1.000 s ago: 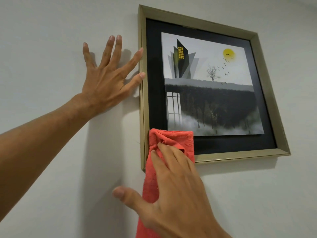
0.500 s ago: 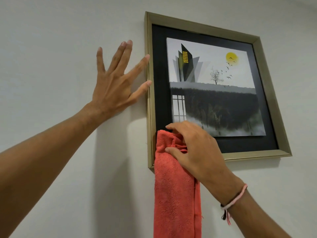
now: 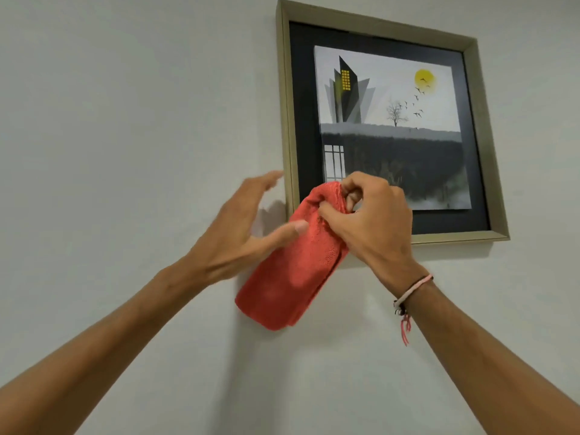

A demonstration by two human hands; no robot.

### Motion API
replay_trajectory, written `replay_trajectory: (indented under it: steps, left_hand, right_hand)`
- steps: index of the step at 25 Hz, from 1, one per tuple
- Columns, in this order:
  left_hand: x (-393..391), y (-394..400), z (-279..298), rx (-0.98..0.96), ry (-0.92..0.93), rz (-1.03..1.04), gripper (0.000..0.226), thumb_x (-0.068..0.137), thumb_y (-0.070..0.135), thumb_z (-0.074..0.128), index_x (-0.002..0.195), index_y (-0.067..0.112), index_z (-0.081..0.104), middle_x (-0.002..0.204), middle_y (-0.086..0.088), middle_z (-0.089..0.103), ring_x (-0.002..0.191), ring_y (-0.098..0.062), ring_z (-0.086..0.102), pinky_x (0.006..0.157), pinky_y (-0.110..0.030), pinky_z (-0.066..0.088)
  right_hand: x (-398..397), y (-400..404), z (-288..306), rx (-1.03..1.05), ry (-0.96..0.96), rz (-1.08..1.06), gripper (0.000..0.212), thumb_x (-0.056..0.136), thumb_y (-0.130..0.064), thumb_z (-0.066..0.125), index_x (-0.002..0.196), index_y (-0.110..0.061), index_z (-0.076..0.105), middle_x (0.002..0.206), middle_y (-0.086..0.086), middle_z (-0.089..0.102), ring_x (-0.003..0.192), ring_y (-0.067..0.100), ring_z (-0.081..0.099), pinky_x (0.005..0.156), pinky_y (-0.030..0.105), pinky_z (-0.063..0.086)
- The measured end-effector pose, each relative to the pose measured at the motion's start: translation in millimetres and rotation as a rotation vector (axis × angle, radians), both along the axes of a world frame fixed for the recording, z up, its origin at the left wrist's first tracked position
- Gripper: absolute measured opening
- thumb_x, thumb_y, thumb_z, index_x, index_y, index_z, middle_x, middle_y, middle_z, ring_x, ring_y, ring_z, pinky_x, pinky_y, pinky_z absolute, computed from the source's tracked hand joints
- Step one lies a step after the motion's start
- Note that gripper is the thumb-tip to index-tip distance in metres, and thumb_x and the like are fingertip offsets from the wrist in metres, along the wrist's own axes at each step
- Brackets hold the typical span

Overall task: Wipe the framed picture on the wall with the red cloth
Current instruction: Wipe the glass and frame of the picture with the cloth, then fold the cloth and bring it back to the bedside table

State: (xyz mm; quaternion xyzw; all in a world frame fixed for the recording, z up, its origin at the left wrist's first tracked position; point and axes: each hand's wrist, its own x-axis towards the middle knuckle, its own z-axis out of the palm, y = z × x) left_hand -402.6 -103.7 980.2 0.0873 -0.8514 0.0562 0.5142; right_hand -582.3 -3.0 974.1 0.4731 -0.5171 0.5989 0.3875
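My left hand (image 3: 241,227) was off the wall (image 3: 125,120), its grip spread and holding nothing. The blurred fingertips reached toward the left edge of the frame, and the thumb lay against the side of the red cloth (image 3: 292,268). The cloth hung folded and slanted down to the left, its lower end loose in front of the wall below the frame's corner. Its upper end was bunched in my right hand (image 3: 373,221), where the grip pinched the fabric between thumb and curled fingers. That hand sat over the lower left corner of the framed picture (image 3: 392,127), which hung on the wall above and to the right.

I judged the wiping to be barely under way, or paused. The cloth was gathered rather than flat, and only its top fold met the dark mat near that corner. I could not tell whether any part was already clean. The rest of the glass, the top and the right side looked left to do.
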Motion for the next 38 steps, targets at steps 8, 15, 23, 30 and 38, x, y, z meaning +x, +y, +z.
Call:
replay_trajectory:
  steps: [8, 15, 23, 30, 38]
  left_hand:
    - [115, 6, -48, 0.813, -0.351, -0.104, 0.037, 0.063, 0.028, 0.094, 0.088, 0.007, 0.076, 0.075, -0.001, 0.079, 0.066, -0.015, 0.075, 0.055, -0.02, 0.058]
    - [239, 3, -146, 1.094, -0.003, -0.128, 0.044, 0.055, 0.014, 0.093, 0.098, 0.012, 0.083, 0.094, -0.006, 0.084, 0.082, -0.015, 0.08, 0.064, -0.019, 0.062]
    - [337, 21, -374, 1.391, 0.348, 0.012, 0.015, 0.069, 0.011, 0.086, 0.084, 0.015, 0.085, 0.082, 0.002, 0.085, 0.071, -0.008, 0.078, 0.068, -0.026, 0.066]
    - [391, 60, -638, 1.909, 0.297, 0.405, 0.022, 0.083, 0.0, 0.075, 0.105, -0.004, 0.075, 0.078, -0.006, 0.078, 0.067, -0.017, 0.069, 0.071, -0.031, 0.061]
    - [368, 91, -878, 2.049, 0.201, 0.816, 0.028, 0.083, -0.002, 0.074, 0.11, -0.009, 0.075, 0.103, -0.022, 0.076, 0.085, -0.023, 0.064, 0.082, -0.033, 0.052]
  right_hand:
    - [65, 37, -60, 0.115, -0.328, 0.629, 0.019, 0.075, -0.024, 0.088, 0.087, -0.017, 0.075, 0.089, -0.002, 0.076, 0.092, 0.017, 0.073, 0.081, 0.037, 0.064]
    - [144, 29, -178, 0.39, -0.618, 0.888, 0.018, 0.086, -0.016, 0.08, 0.1, -0.011, 0.07, 0.085, 0.013, 0.082, 0.069, 0.019, 0.079, 0.058, 0.031, 0.062]
    - [240, 12, -388, 0.761, -1.04, 0.981, 0.026, 0.092, -0.011, 0.072, 0.114, 0.001, 0.065, 0.09, 0.012, 0.077, 0.067, 0.014, 0.074, 0.067, 0.033, 0.067]
    - [318, 30, -644, 1.186, -1.599, 0.786, 0.01, 0.096, 0.005, 0.06, 0.088, 0.001, 0.065, 0.09, 0.019, 0.063, 0.082, 0.029, 0.06, 0.082, 0.045, 0.052]
    - [364, 32, -864, 1.506, -1.948, 0.405, 0.033, 0.098, -0.003, 0.057, 0.13, -0.006, 0.064, 0.133, 0.019, 0.067, 0.123, 0.033, 0.064, 0.099, 0.04, 0.054]
